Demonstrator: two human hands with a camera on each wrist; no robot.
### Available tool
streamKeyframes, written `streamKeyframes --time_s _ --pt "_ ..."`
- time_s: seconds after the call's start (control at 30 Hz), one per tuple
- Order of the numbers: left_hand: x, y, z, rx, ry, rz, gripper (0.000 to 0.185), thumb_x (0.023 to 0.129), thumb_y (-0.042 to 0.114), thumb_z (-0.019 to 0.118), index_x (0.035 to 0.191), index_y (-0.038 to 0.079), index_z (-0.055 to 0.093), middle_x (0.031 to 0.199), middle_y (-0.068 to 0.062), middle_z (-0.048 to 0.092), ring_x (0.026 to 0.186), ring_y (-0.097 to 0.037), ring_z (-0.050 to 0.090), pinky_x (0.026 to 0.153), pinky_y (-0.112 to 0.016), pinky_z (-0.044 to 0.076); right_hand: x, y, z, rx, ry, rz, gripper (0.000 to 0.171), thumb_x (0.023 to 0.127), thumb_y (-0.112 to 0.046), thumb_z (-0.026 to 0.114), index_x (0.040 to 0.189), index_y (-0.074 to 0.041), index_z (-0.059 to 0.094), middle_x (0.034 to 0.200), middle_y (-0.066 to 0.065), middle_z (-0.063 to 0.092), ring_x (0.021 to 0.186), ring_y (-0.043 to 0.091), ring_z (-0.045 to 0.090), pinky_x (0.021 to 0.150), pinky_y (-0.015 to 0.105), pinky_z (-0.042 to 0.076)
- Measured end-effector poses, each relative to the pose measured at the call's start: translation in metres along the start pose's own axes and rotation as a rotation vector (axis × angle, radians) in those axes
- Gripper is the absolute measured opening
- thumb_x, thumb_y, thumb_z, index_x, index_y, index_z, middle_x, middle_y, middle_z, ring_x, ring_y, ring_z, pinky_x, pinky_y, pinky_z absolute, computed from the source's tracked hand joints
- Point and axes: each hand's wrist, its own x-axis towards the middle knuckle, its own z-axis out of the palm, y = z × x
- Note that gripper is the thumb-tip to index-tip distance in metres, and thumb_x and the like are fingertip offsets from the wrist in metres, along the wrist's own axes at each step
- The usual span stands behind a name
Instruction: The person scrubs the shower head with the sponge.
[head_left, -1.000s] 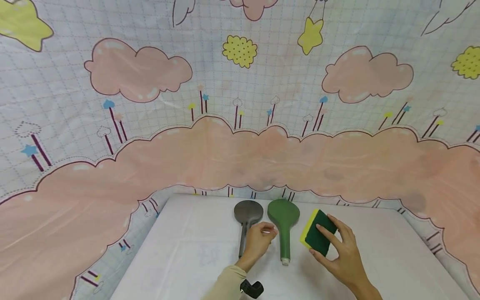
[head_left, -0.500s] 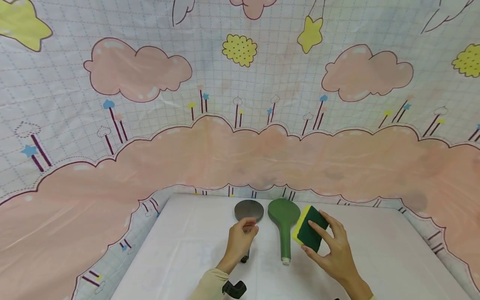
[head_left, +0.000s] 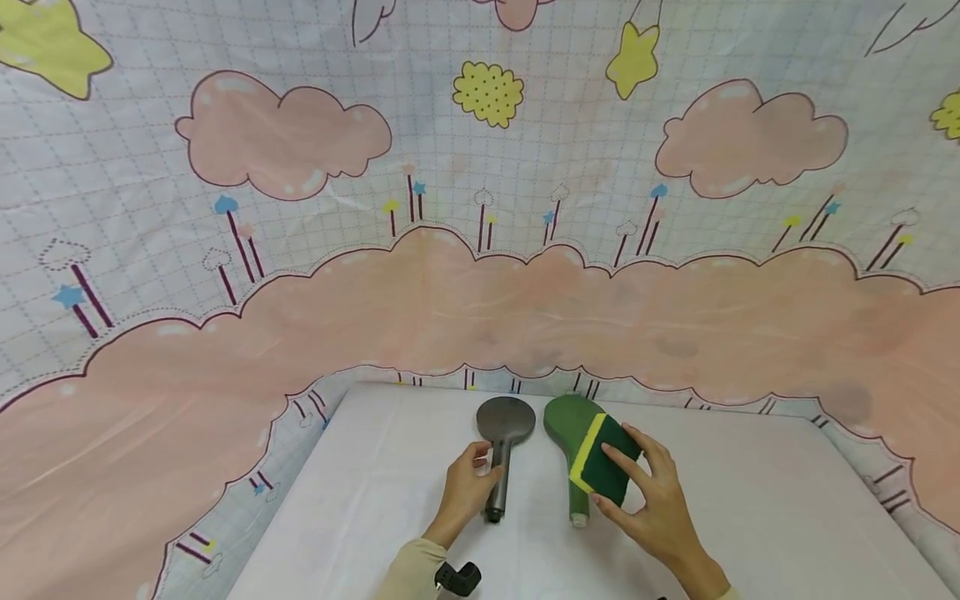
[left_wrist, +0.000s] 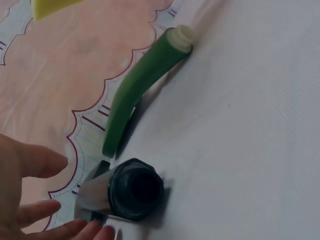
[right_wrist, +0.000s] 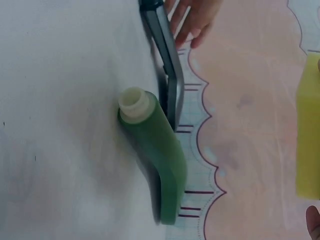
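One pale sleeve (head_left: 411,568) comes in at the lower left, with one black device (head_left: 459,578) by the wrist, and leads to the left hand (head_left: 463,490); its thumb and fingers stand apart and loosely bent beside the first of two shower heads, and the left-wrist view shows them closed round nothing. That first one, the grey shower head (head_left: 506,419), lies on the white table (head_left: 352,475) with its handle pointing toward the person. Just right of it, near but apart, lies the second, the green shower head (head_left: 561,417), turned the same way. Next comes the one sponge (head_left: 613,460) — held up off the table by the right hand (head_left: 654,507), thumb and fingers pinching its edges, one finger laid across its dark face. In the head view it covers part of the green handle; the right-wrist view shows a gap between the two. As for looks, again from the left: the grey shower head has a round, flat disc, a straight slim handle and a dark end with a hole in it; the green one is plain, its handle bending into the disc and ending in a pale threaded neck; the sponge is a tilted block, dark green on its broad face and bright yellow along its side.
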Motion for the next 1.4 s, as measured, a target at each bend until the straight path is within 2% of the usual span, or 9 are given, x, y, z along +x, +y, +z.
streamKeyframes --time_s 0.13,0.23,0.37,0.57,0.7,0.83,0.97,1.17,1.4 --pt "0.001 -0.004 0.000 -0.008 -0.084 -0.036 0.055 0.081 0.012 0.075 0.130 -0.002 0.054 0.119 -0.026 0.064 0.104 -0.036 0.068 0.086 -0.047 0.056 0.001 0.000 0.005 -0.018 -0.035 0.007 0.070 0.065 -0.034 0.090 0.129 -0.024 0.065 0.148 0.012 0.046 0.133 0.029 0.040 0.106 0.035 0.040" --pt "0.003 -0.006 0.001 -0.016 -0.129 -0.055 0.064 0.079 0.010 0.077 0.135 -0.005 0.049 0.113 -0.026 0.066 0.100 -0.034 0.069 0.080 -0.045 0.057 0.002 0.000 0.009 -0.018 -0.062 0.011 0.070 0.066 -0.035 0.090 0.130 -0.024 0.065 0.148 0.013 0.046 0.133 0.028 0.039 0.099 0.044 0.044" --pt "0.007 -0.008 0.003 -0.027 -0.150 -0.073 0.069 0.077 0.003 0.078 0.137 -0.009 0.045 0.105 -0.022 0.068 0.095 -0.032 0.070 0.076 -0.041 0.058 0.002 0.000 0.013 -0.003 -0.069 0.013 0.068 0.067 -0.035 0.089 0.129 -0.024 0.065 0.148 0.014 0.045 0.134 0.026 0.039 0.103 0.032 0.040" --pt "0.009 -0.007 0.004 -0.038 -0.164 -0.120 0.066 0.076 0.000 0.076 0.134 -0.014 0.047 0.109 -0.023 0.067 0.101 -0.034 0.068 0.084 -0.043 0.056 0.005 0.003 0.015 0.011 -0.053 0.001 0.068 0.067 -0.034 0.090 0.129 -0.022 0.065 0.147 0.014 0.046 0.133 0.027 0.040 0.095 0.045 0.046" --pt "0.011 -0.006 0.005 -0.136 -0.201 -0.190 0.062 0.078 -0.001 0.073 0.133 -0.016 0.048 0.115 -0.025 0.064 0.105 -0.032 0.065 0.089 -0.042 0.054 0.006 0.006 0.014 0.014 -0.053 0.004 0.068 0.066 -0.033 0.090 0.128 -0.022 0.066 0.147 0.014 0.046 0.133 0.027 0.040 0.093 0.048 0.047" --pt "0.011 -0.005 0.004 -0.284 -0.258 -0.253 0.059 0.080 -0.002 0.070 0.132 -0.016 0.048 0.121 -0.027 0.064 0.103 -0.025 0.064 0.086 -0.036 0.054 0.007 0.008 0.013 0.010 -0.062 0.014 0.068 0.066 -0.033 0.090 0.129 -0.024 0.065 0.148 0.012 0.046 0.134 0.026 0.039 0.094 0.048 0.047" --pt "0.011 -0.004 0.002 -0.433 -0.300 -0.289 0.060 0.083 -0.003 0.067 0.135 -0.016 0.042 0.124 -0.031 0.062 0.099 -0.022 0.069 0.084 -0.031 0.053 0.009 0.010 0.013 0.011 -0.069 0.016 0.069 0.066 -0.033 0.090 0.129 -0.023 0.065 0.149 0.012 0.045 0.134 0.027 0.039 0.094 0.050 0.047" --pt "0.008 -0.006 0.000 -0.509 -0.306 -0.261 0.061 0.085 -0.007 0.065 0.138 -0.017 0.038 0.128 -0.034 0.058 0.098 -0.024 0.072 0.087 -0.029 0.054 0.013 0.011 0.015 0.013 -0.059 -0.004 0.069 0.065 -0.032 0.090 0.128 -0.023 0.065 0.147 0.013 0.046 0.132 0.028 0.041 0.090 0.052 0.050" --pt "0.004 -0.002 -0.004 -0.569 -0.296 -0.226 0.065 0.085 -0.006 0.066 0.143 -0.011 0.037 0.131 -0.029 0.059 0.100 -0.019 0.071 0.083 -0.025 0.053 0.023 0.006 0.010 0.039 -0.060 -0.011 0.066 0.067 -0.034 0.088 0.128 -0.022 0.065 0.147 0.014 0.046 0.133 0.027 0.040 0.098 0.041 0.045"
